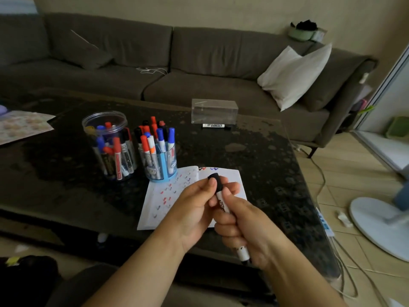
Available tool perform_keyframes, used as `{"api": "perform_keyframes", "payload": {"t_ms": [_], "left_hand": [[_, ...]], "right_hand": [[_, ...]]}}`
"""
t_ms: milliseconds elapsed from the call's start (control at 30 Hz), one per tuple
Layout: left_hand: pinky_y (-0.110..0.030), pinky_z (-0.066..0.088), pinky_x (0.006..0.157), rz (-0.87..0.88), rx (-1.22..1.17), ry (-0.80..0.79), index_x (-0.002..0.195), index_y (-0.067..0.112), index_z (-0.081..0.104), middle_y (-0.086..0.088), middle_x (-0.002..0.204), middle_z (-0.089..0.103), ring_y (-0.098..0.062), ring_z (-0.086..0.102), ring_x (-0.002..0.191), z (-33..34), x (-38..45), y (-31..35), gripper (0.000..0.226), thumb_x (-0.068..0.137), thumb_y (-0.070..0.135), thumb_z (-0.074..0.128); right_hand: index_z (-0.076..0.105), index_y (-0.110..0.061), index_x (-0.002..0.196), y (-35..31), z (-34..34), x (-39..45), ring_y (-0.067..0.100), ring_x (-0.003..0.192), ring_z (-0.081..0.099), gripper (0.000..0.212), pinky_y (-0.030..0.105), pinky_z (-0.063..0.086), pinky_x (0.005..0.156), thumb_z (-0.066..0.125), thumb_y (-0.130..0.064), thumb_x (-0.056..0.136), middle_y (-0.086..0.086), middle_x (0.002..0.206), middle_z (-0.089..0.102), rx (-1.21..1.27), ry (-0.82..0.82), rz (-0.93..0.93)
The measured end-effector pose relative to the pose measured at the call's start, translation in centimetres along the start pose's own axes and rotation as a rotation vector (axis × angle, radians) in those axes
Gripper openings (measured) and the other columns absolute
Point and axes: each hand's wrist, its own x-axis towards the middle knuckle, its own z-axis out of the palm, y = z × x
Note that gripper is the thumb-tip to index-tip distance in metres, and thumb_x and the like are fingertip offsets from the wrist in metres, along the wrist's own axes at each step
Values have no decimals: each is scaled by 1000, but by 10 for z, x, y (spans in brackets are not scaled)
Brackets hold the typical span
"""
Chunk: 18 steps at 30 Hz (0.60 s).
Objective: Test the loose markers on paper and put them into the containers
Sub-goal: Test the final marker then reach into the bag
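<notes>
Centrally, the right hand (241, 227) curls its fingers around the barrel of a white marker with a black cap (222, 201), held tilted above the white sheet of paper with red and blue scribbles (164, 196); the left hand (194, 207) pinches the cap between thumb and fingertips; beyond the paper stand a clear round plastic jar (106, 142) and a blue-based clear cup (159, 160), both full of markers, on the dark speckled table (254, 156); another white marker with a black cap (215, 126) lies beside a clear rectangular box (214, 111).

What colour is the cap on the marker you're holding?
Black. The cap, pinched by the left hand, shows best in the head view.
</notes>
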Motion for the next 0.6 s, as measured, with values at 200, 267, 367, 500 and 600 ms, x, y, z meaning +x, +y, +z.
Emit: {"api": "perform_keyframes", "payload": {"t_ms": [200, 267, 367, 500, 600], "left_hand": [[-26, 52, 84, 119, 99, 318, 84, 5, 61, -7, 77, 74, -12, 71, 79, -10, 11, 21, 22, 97, 16, 46], [-31, 46, 96, 126, 256, 355, 88, 8, 62, -3, 84, 75, -12, 70, 88, -17, 13, 29, 19, 96, 19, 49], [-37, 46, 99, 120, 485, 405, 89, 19, 67, 4, 91, 73, -10, 67, 95, -23, 16, 24, 17, 95, 24, 52], [-32, 46, 94, 107, 832, 510, 107, 21, 66, 5, 100, 65, -13, 59, 97, -31, 25, 11, 24, 93, 34, 53], [-23, 39, 85, 95, 1081, 498, 119, 21, 60, 9, 110, 60, -7, 51, 98, -38, 34, 2, 29, 93, 31, 54]], "right_hand": [[56, -23, 76, 36, -12, 2, 4, 45, 39, 30, 25, 33, 51, 42, -37, 98, -9, 46, 45, -844, 332, -248], [61, -25, 83, 36, -19, -1, 5, 48, 43, 28, 26, 37, 51, 40, -36, 98, -9, 49, 48, -809, 393, -244], [63, -28, 97, 24, -21, -4, 9, 55, 50, 26, 33, 49, 57, 37, -30, 101, 7, 70, 58, -636, 346, -174], [52, -44, 110, 14, -26, 7, 11, 63, 61, 30, 28, 55, 67, 42, -18, 100, 2, 93, 70, -454, 333, -218], [62, -23, 109, 4, -32, 18, 17, 68, 64, 27, 27, 56, 68, 40, -11, 100, 13, 96, 68, -224, 323, -221]]}}
